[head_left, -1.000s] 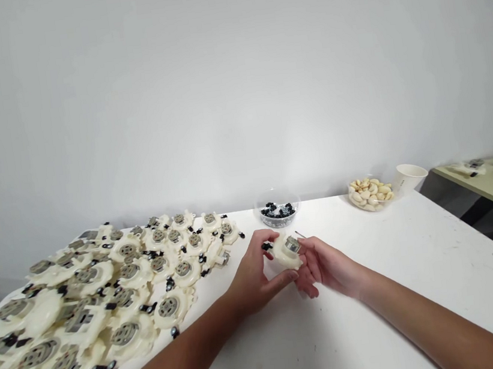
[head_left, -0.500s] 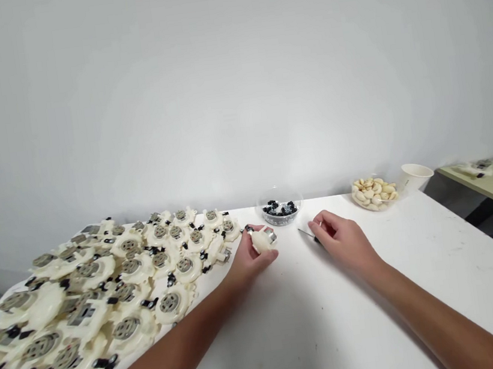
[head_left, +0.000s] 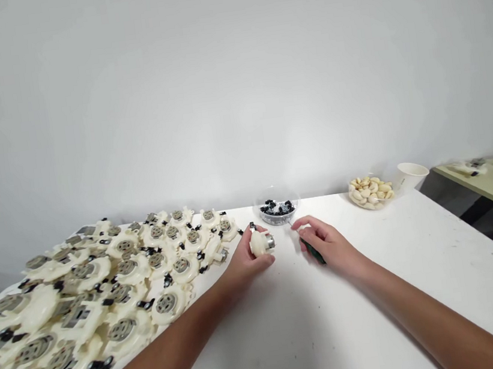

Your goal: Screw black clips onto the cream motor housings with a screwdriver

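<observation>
Between the thumb and fingers of my left hand is a cream plastic motor housing, with the silver motor end facing right and a small black part at its top. My right hand is closed round a screwdriver with a dark green handle. Its thin shaft points up and left toward a clear bowl of small black parts and screws; whether the tip touches the bowl I cannot tell. The housing and the screwdriver are apart.
Many similar cream motor housings with black parts cover the left of the white table. At the back right stand a clear bowl of pale, nut-like pieces and a white paper cup. Beyond is a greenish side table.
The screwdriver has turned in my right hand, so its green handle now shows below the fingers. My left hand has tilted the housing, bringing the black part upright.
</observation>
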`<action>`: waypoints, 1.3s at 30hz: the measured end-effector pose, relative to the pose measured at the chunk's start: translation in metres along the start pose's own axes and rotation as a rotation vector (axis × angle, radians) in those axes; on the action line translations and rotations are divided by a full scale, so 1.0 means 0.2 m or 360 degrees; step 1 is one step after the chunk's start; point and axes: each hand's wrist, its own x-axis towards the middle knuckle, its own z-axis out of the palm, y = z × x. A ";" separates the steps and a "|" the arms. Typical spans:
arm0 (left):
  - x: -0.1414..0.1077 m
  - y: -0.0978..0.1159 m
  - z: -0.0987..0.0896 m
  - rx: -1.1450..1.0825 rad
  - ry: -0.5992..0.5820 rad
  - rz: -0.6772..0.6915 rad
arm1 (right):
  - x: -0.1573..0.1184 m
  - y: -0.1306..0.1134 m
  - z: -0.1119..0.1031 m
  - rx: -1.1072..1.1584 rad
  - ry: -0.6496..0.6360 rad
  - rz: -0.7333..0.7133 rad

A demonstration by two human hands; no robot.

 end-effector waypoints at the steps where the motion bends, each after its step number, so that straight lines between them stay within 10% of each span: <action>1: 0.00 0.01 0.00 -0.0022 0.0001 -0.0010 | 0.00 -0.01 0.01 0.0275 -0.0088 0.0076; 10: 0.00 0.01 0.03 -0.0469 -0.0109 -0.0049 | -0.02 -0.04 0.04 0.0951 -0.0412 0.0130; 21: -0.05 0.05 0.03 -0.0009 -0.0152 0.0087 | -0.07 0.00 0.06 -0.0713 -0.0102 -0.0452; 39: -0.04 0.05 0.04 0.0227 -0.0317 0.0115 | -0.09 -0.05 0.05 -0.0985 -0.0261 -0.0637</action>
